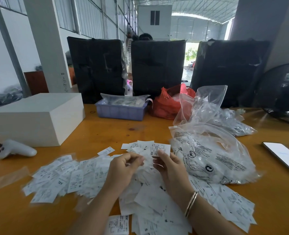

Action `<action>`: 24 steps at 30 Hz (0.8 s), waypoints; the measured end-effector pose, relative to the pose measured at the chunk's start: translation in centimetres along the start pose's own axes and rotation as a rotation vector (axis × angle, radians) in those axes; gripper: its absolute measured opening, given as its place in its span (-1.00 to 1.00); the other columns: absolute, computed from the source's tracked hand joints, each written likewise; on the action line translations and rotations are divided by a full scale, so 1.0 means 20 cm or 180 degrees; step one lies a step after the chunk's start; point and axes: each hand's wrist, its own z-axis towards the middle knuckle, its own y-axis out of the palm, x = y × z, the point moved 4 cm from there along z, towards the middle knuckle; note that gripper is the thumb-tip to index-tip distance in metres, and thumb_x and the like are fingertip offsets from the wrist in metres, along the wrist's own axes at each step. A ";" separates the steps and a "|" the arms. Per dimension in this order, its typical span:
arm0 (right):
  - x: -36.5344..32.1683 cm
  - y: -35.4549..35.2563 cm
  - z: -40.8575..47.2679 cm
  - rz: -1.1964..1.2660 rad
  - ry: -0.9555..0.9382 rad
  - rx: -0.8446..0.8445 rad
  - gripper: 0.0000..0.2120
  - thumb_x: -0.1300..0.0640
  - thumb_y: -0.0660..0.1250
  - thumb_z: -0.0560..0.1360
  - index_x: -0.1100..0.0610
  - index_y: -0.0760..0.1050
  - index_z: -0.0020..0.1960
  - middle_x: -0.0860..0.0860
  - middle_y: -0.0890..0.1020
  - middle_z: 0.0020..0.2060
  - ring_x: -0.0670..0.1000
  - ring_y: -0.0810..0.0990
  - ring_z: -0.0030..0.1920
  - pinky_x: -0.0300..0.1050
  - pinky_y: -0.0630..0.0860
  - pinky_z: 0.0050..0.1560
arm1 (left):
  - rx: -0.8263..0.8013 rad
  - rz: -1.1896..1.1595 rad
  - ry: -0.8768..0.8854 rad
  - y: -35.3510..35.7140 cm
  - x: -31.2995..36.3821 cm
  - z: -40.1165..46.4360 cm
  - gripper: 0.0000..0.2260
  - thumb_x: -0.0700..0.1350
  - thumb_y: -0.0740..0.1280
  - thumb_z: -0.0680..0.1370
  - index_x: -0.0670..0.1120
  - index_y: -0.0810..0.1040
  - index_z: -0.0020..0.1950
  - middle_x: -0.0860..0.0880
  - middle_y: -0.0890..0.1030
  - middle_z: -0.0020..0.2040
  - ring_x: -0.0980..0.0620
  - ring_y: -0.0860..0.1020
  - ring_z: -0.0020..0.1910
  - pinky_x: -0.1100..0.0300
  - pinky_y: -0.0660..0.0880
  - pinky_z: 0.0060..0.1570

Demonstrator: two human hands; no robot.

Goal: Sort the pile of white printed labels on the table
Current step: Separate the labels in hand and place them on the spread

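Note:
A wide pile of white printed labels [69,178] covers the near part of the orange table [116,131], running from the left, under my forearms and on to the right. My right hand [167,165] pinches an upright label marked XS [159,150] between thumb and fingers. My left hand [125,165] hovers over the middle of the pile with its fingers curled; whether they pinch a label I cannot tell. Several labels lie in a small separate group [138,145] just beyond my hands.
A white box [37,119] and a white controller [15,150] are at the left. A blue basket [121,110], a red bag [167,104] and clear plastic bags [208,156] stand behind and to the right. A phone [284,156] lies far right. Black bags [157,65] line the far edge.

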 end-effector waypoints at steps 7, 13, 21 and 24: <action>0.01 0.02 -0.01 -0.0267 -0.0045 -0.0154 -0.88 0.04 0.48 0.24 0.10 0.66 -0.32 0.04 0.64 -0.34 -0.06 0.60 -0.29 -0.26 0.55 -0.24 | 0.0150 -0.0083 -0.0072 -0.02 0.00 0.00 -0.94 -0.04 0.40 0.50 0.03 0.65 -0.16 0.15 0.69 -0.25 0.25 0.62 -0.20 0.50 0.46 -0.21; -0.01 0.00 -0.01 0.0065 -0.0110 -0.0051 -0.90 0.09 0.47 0.27 0.12 0.65 -0.31 0.07 0.64 -0.32 -0.04 0.60 -0.29 -0.23 0.56 -0.23 | 0.0163 -0.0094 -0.0126 -0.02 -0.01 0.00 -0.93 -0.05 0.40 0.51 0.03 0.64 -0.17 0.17 0.68 -0.26 0.27 0.61 -0.21 0.53 0.43 -0.23; 0.00 0.02 -0.02 -0.0525 -0.0211 -0.0258 -0.91 0.05 0.48 0.27 0.06 0.68 -0.29 0.01 0.64 -0.36 -0.10 0.59 -0.32 -0.28 0.54 -0.24 | 0.0084 -0.0141 -0.0184 -0.01 0.00 0.00 -0.93 -0.01 0.39 0.50 0.05 0.64 -0.16 0.17 0.68 -0.25 0.27 0.62 -0.20 0.51 0.45 -0.22; 0.01 0.02 -0.02 -0.0807 -0.0228 -0.0228 -0.88 0.15 0.45 0.40 0.06 0.67 -0.31 0.00 0.64 -0.39 -0.10 0.60 -0.33 -0.29 0.54 -0.25 | 0.0099 -0.0130 -0.0237 -0.01 -0.01 0.00 -0.92 0.00 0.38 0.51 0.05 0.64 -0.15 0.19 0.68 -0.24 0.29 0.61 -0.19 0.53 0.44 -0.24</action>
